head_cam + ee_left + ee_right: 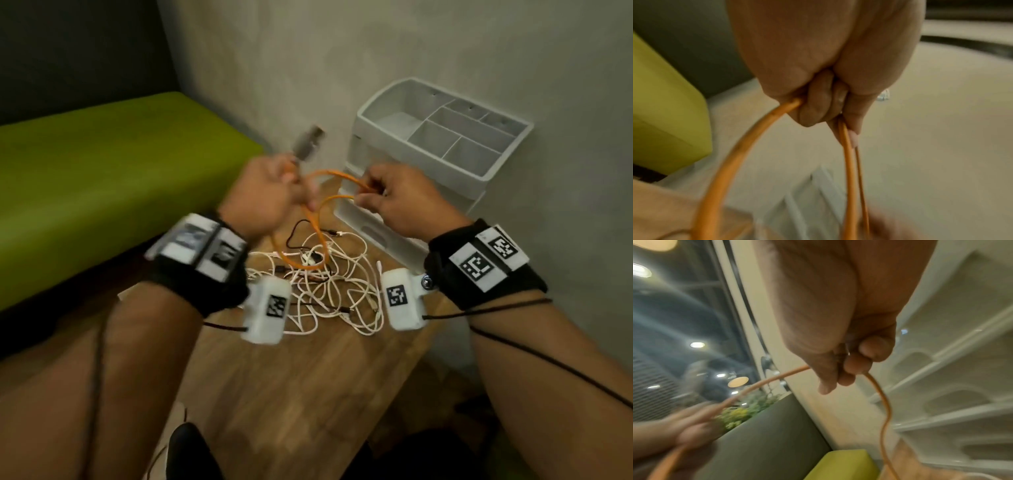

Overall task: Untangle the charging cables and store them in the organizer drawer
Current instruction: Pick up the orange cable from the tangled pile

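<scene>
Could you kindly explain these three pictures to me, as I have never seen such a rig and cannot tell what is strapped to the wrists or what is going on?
No machine here: a person works with two bare hands. Black straps on both wrists carry white camera boxes with printed markers. The wide picture comes from a camera on the person's head, looking down; the other two look along each hand from those boxes. On the wooden table lies a tangle of white cables. Behind it, by the wall, stands a white organizer with a divided tray on top. The left hand and the right hand both hold loops of an orange cable above the pile; its blurred plug sticks up from the left hand.
</scene>
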`<state>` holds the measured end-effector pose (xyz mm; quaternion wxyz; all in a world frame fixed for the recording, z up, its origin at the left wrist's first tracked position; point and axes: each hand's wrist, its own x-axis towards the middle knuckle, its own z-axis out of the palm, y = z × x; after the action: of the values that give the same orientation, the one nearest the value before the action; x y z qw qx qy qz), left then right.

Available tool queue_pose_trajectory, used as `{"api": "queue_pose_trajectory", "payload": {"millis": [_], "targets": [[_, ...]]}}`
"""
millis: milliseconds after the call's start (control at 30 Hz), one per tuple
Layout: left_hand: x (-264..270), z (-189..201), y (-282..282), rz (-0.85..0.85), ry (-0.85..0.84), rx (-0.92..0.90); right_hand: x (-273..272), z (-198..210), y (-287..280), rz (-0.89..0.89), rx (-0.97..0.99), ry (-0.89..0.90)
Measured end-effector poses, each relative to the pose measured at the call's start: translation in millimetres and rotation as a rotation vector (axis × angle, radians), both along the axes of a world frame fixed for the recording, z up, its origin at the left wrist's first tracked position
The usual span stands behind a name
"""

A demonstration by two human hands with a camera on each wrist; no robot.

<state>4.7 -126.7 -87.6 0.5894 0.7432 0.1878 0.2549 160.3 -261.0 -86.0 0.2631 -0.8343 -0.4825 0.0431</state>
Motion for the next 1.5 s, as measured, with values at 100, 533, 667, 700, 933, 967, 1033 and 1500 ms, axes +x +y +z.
{"api": "queue_pose_trajectory", "payload": {"millis": [100,533,667,700,933,967,1033,1500], "targets": [[-35,22,38,0.162,0.045,0.1,27,-18,-20,-0.177,0.082,0.173],[17,1,-14,0.019,0.205,0.219,-25,7,13,0.083,0.07,-0.099],[15,-12,-10,0.028,0.163,0.218,-18,-4,14,0.093,0.125,0.01],[13,-10,-7,0.05,0.124,0.202,-15,-10,13,0.074,0.112,0.05],[-20,17,21,0.226,0.328,0.415,1,-41,9,-0.12,0.238,0.305],[-20,18,22,0.292,0.364,0.476,-2,-38,11,-0.108,0.213,0.228],[-13,21,18,0.365,0.238,0.434,-7,-29,17,-0.065,0.181,0.105],[1,12,15,0.217,0.107,0.208,-11,-23,1,-0.107,0.076,0.42]]}}
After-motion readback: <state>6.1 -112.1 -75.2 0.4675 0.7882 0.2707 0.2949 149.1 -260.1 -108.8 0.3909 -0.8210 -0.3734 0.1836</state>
